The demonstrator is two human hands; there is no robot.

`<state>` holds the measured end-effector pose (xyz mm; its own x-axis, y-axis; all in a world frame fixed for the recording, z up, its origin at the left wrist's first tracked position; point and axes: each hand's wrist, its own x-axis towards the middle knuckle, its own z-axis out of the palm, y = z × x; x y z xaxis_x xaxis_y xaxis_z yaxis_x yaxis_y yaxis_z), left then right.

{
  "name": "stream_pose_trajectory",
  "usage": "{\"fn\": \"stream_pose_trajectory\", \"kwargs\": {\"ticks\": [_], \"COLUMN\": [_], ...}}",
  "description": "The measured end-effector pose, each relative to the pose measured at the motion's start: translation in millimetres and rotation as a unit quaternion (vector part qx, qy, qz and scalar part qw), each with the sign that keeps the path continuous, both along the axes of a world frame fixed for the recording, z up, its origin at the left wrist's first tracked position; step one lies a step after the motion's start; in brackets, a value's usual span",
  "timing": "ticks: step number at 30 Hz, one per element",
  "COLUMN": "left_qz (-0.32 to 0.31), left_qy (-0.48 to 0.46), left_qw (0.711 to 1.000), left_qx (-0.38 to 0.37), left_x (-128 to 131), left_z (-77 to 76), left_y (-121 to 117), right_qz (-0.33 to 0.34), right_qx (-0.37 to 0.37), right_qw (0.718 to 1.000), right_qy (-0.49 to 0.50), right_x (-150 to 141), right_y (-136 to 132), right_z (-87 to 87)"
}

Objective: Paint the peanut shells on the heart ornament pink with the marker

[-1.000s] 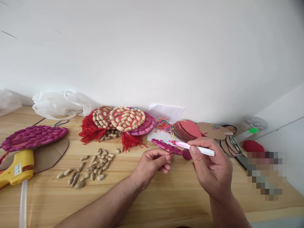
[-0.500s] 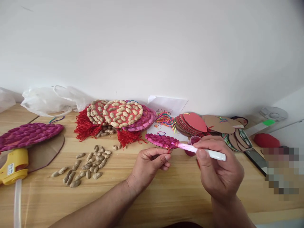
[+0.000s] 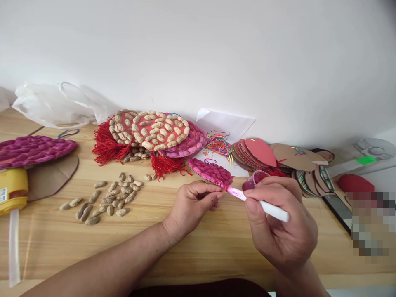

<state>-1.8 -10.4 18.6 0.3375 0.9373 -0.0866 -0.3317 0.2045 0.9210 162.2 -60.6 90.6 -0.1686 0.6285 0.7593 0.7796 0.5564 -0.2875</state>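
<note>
My left hand (image 3: 193, 204) pinches the near edge of a small oval piece (image 3: 210, 171) covered in magenta-painted peanuts, holding it tilted above the table. In my right hand (image 3: 281, 229) is a white-handled paintbrush (image 3: 274, 210), stained pink toward its tip. The brush tip touches the lower right edge of the piece, near my left fingertips. Just behind the brush is a small clear cup (image 3: 256, 179) with magenta paint, partly hidden by my right hand. Loose unpainted peanuts (image 3: 108, 199) lie to the left of my left hand.
Peanut-covered ovals (image 3: 159, 128) with red tassels (image 3: 168, 166) lean near the wall. A yellow glue gun (image 3: 14, 187) and a magenta oval (image 3: 37, 149) are at left. Behind are a plastic bag (image 3: 58, 105), colourful cords (image 3: 218, 144) and stacked red cardboard shapes (image 3: 261, 152); a tape dispenser (image 3: 371, 150) stands right.
The brush tip has moved from the top surface of the magenta piece down to its near edge, beside my left fingers. The view has shifted slightly.
</note>
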Motion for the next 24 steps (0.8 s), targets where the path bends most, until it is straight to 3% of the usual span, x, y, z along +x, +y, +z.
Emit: {"fn": "stream_pose_trajectory", "kwargs": {"ticks": [24], "left_qz": [0.009], "left_qy": [0.008], "left_qw": [1.000], "left_qx": [0.016], "left_x": [-1.5], "left_z": [6.0], "left_y": [-0.9], "right_qz": [-0.027], "right_qx": [0.011], "right_qw": [0.999], "right_qy": [-0.021], "right_x": [-2.5], "right_y": [0.5], "right_z": [-1.5]}}
